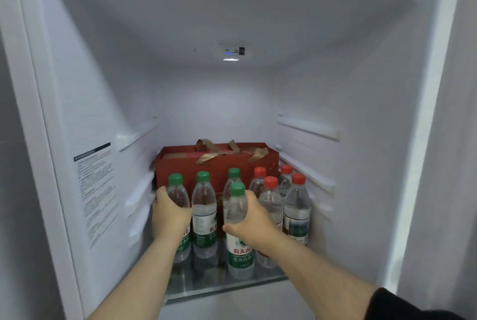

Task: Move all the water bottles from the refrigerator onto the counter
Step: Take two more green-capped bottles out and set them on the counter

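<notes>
Several clear water bottles stand on the glass shelf [222, 290] of the open refrigerator, green-capped ones on the left and red-capped ones [296, 208] on the right. My left hand [169, 215] grips the leftmost green-capped bottle [178, 195] around its upper body. My right hand [254, 221] grips the front green-capped bottle [238, 239] from the right side. A second green-capped bottle [204, 213] stands between the two hands. Another green cap shows just behind the front bottle.
A red gift box [216, 162] with gold ribbon handles fills the back of the shelf behind the bottles. White fridge walls with shelf rails [308, 127] close in left and right. A printed label [94, 190] is on the left wall.
</notes>
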A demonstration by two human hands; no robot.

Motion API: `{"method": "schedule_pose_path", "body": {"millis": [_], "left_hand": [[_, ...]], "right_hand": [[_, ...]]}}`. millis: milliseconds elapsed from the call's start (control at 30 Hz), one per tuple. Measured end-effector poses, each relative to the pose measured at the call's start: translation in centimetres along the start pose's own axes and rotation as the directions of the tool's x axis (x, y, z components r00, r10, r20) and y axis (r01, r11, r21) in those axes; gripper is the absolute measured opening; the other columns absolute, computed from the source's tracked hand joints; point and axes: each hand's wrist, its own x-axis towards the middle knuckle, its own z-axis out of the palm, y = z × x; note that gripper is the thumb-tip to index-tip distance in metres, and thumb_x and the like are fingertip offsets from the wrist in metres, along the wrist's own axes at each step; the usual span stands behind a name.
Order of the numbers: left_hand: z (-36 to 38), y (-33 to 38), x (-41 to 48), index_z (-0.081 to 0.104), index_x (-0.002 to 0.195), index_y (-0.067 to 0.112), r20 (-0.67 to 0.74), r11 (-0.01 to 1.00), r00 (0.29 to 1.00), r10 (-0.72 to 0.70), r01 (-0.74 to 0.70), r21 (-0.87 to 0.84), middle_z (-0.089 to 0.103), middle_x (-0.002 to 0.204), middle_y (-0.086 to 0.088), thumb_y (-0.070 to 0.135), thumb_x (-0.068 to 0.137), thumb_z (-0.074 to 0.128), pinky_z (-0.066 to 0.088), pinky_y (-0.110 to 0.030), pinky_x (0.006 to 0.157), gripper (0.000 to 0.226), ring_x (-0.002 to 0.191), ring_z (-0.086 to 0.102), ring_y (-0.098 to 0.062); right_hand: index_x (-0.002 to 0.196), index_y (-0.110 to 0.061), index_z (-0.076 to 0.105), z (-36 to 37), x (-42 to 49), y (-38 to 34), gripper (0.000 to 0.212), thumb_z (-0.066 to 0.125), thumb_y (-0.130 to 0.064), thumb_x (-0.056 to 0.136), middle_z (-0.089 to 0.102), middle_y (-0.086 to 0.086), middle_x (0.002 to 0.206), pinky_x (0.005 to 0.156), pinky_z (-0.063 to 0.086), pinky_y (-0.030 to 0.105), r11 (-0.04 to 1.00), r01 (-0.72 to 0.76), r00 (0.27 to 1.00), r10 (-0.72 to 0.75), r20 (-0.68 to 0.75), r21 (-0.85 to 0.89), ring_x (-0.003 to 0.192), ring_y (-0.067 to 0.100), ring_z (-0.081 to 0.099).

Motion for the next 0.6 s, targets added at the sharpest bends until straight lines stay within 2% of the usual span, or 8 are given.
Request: {"method": "schedule_pose_path", "body": {"millis": [100, 167, 267, 367, 500, 600], "left_hand": [[-0.7, 0.2, -1.2, 0.049, 0.115, 0.026, -0.005, 0.998, 0.999, 0.054, -0.054, 0.034, 0.067, 0.106, -0.005, 0.030, 0.066, 0.080, 0.053, -0.041, 0.073, 0.058, 0.090, 0.064, -0.031], [-1.4, 0.5, -2.1, 0.050, 0.110, 0.029, -0.016, 0.996, 0.996, 0.086, -0.085, 0.032, 0.067, 0.100, -0.001, 0.030, 0.066, 0.078, 0.054, -0.040, 0.072, 0.052, 0.084, 0.064, -0.028], [-2.7, 1.3, -3.6, 0.051, 0.106, 0.033, -0.035, 0.993, 0.992, 0.118, -0.119, -0.004, 0.067, 0.096, 0.007, 0.039, 0.066, 0.073, 0.056, -0.044, 0.076, 0.046, 0.086, 0.065, -0.022], [-4.7, 2.9, -5.3, 0.051, 0.099, 0.038, -0.038, 0.981, 0.981, 0.191, -0.191, 0.022, 0.067, 0.091, 0.014, 0.051, 0.061, 0.068, 0.057, -0.042, 0.074, 0.043, 0.083, 0.065, -0.014], [-8.6, 6.4, -7.3, 0.052, 0.097, 0.039, 0.070, 0.978, 0.976, 0.206, -0.207, -0.002, 0.063, 0.086, 0.019, 0.027, 0.060, 0.083, 0.053, -0.031, 0.068, 0.050, 0.081, 0.064, -0.009], [-11.7, 8.2, -8.8, 0.057, 0.099, 0.036, 0.094, 0.972, 0.968, 0.233, -0.229, -0.056, 0.066, 0.091, 0.018, 0.021, 0.059, 0.087, 0.052, -0.031, 0.070, 0.053, 0.084, 0.065, -0.008]], "right_hand": [[0.142, -0.032, 0.033, -0.1, -0.6, 0.0, 0.086, 0.082, -0.032, 0.071, 0.057, -0.007, 0.133, 0.096, 0.050, 0.035, 1.000, 0.023, 0.999, -0.023, -0.033, 0.007, 0.118, 0.014, 0.055], [0.134, -0.033, 0.040, -0.6, -1.2, -0.2, 0.076, 0.082, -0.029, 0.071, 0.062, -0.013, 0.119, 0.093, 0.053, 0.037, 0.998, 0.063, 0.998, -0.063, -0.029, 0.013, 0.108, 0.009, 0.059], [0.134, -0.032, 0.037, -1.8, -2.3, -1.3, 0.075, 0.081, -0.030, 0.073, 0.058, -0.017, 0.112, 0.082, 0.052, 0.028, 0.992, 0.125, 0.992, -0.124, -0.021, 0.014, 0.100, 0.005, 0.058], [0.133, -0.034, 0.036, -3.2, -3.8, -2.8, 0.073, 0.080, -0.029, 0.075, 0.057, -0.014, 0.110, 0.079, 0.050, 0.028, 0.982, 0.185, 0.983, -0.184, -0.027, 0.024, 0.101, 0.010, 0.057], [0.120, -0.031, 0.042, -5.1, -6.1, -4.5, 0.058, 0.080, -0.029, 0.076, 0.060, -0.017, 0.096, 0.065, 0.046, 0.020, 0.963, 0.270, 0.963, -0.269, -0.026, 0.009, 0.083, -0.002, 0.057], [0.117, -0.031, 0.043, -5.9, -8.2, -5.7, 0.056, 0.080, -0.029, 0.075, 0.062, -0.015, 0.096, 0.062, 0.046, 0.017, 0.950, 0.313, 0.949, -0.312, -0.041, 0.012, 0.083, -0.003, 0.059]]}}
